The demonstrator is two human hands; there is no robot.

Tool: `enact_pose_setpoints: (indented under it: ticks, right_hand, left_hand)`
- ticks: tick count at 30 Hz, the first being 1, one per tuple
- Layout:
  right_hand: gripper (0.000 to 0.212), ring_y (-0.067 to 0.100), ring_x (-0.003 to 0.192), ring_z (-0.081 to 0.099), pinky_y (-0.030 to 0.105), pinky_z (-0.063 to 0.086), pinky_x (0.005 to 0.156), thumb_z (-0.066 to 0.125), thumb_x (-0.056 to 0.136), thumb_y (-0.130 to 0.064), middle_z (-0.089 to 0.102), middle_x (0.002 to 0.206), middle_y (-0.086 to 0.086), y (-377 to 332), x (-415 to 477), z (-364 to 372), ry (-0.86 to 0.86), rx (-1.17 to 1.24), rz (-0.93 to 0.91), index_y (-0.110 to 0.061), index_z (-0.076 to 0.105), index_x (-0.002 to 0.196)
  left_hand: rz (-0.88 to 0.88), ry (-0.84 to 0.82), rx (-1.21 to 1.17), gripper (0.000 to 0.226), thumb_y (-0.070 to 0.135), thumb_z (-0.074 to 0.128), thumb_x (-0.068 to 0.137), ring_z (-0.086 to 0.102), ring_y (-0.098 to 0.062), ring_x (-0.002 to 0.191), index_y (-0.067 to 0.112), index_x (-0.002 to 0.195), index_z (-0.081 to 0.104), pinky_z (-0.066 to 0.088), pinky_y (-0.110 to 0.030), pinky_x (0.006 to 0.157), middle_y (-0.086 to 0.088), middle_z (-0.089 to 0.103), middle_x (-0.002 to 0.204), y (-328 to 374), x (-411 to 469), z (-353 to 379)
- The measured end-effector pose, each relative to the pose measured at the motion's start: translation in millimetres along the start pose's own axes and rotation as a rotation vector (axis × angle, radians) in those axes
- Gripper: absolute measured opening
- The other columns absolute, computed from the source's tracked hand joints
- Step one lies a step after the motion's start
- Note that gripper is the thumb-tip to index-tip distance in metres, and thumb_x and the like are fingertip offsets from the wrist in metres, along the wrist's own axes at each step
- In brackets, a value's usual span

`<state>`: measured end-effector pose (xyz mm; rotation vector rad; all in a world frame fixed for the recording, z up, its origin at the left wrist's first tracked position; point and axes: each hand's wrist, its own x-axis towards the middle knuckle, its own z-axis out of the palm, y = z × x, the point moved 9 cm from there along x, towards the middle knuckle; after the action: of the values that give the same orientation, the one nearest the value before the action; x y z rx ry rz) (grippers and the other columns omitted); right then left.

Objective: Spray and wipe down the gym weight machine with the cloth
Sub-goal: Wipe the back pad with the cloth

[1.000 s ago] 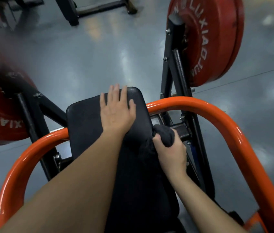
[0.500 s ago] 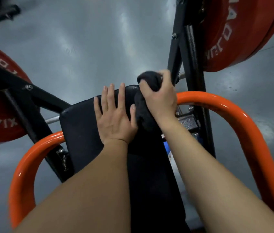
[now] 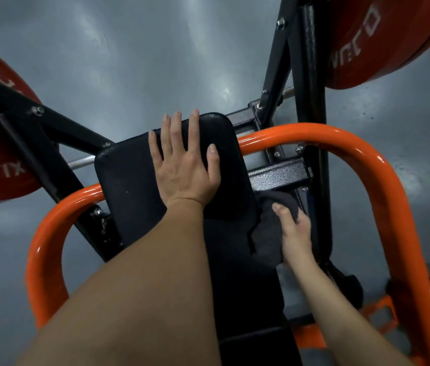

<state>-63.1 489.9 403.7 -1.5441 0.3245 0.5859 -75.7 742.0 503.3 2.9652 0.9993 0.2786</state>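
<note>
Two hands meet at centre frame. The left hand lies flat on the black pad, fingers spread, probably bracing it. Just right of centre, the right hand grips a dark cloth against the pad's side edge, fingers curled round it, apparently wiping.

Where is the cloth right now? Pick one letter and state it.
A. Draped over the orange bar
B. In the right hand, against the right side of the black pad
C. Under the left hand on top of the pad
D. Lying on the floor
B: the right hand holds the dark cloth against the right side of the black pad, while the left hand lies flat on the pad with nothing under it.
</note>
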Motion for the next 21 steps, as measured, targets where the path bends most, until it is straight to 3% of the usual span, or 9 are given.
enact_pose_setpoints:
  ticks: [4,9,12,16,21]
  right_hand:
    - [0.011,-0.003,0.073,0.062,0.018,0.049,0.071,0.068,0.079,-0.031,0.071,0.075,-0.015,-37.2,-3.9,13.9,-0.026,-0.125,-0.199,-0.022,0.070,0.085]
    - [0.038,0.018,0.083,0.067,0.041,0.055,0.081,0.063,0.071,-0.057,0.072,0.082,-0.005,-119.2,48.8,85.6,0.018,-0.242,-0.356,-0.023,0.070,0.086]
    - [0.042,0.013,0.078,0.064,0.041,0.055,0.080,0.061,0.067,-0.061,0.068,0.075,-0.009,-141.4,72.4,112.0,0.002,-0.295,-0.364,-0.021,0.066,0.079]
    - [0.034,0.009,0.088,0.069,0.041,0.055,0.088,0.066,0.076,-0.052,0.074,0.087,-0.009,-103.1,54.1,81.4,-0.031,-0.200,-0.292,-0.023,0.073,0.091]
    - [0.012,-0.006,0.076,0.062,0.016,0.047,0.074,0.068,0.079,-0.035,0.069,0.077,-0.013,-21.5,-22.5,2.2,-0.003,-0.181,-0.195,-0.025,0.068,0.085]
  left_hand:
    - [-0.004,0.001,0.011,0.067,0.047,0.030,0.100,0.017,-0.029,0.155,0.023,0.162,0.023,0.009,-0.054,0.126,-0.011,0.027,0.165,0.0,-1.4,0.1]
    - [0.006,0.016,0.029,0.066,0.047,0.029,0.101,0.019,-0.030,0.155,0.022,0.162,0.025,0.009,-0.053,0.126,-0.012,0.029,0.164,0.6,0.0,-0.8]
    - [0.016,0.015,0.042,0.065,0.046,0.025,0.102,0.018,-0.029,0.155,0.022,0.162,0.023,0.007,-0.051,0.127,-0.011,0.027,0.165,1.0,-0.6,-1.5]
    - [0.003,0.033,0.019,0.066,0.047,0.029,0.101,0.020,-0.028,0.155,0.023,0.162,0.026,0.008,-0.051,0.127,-0.011,0.030,0.164,1.2,-1.4,-3.3]
    - [-0.011,0.040,-0.011,0.066,0.046,0.032,0.100,0.020,-0.028,0.155,0.023,0.161,0.028,0.007,-0.051,0.127,-0.010,0.032,0.163,0.5,-0.9,-4.4]
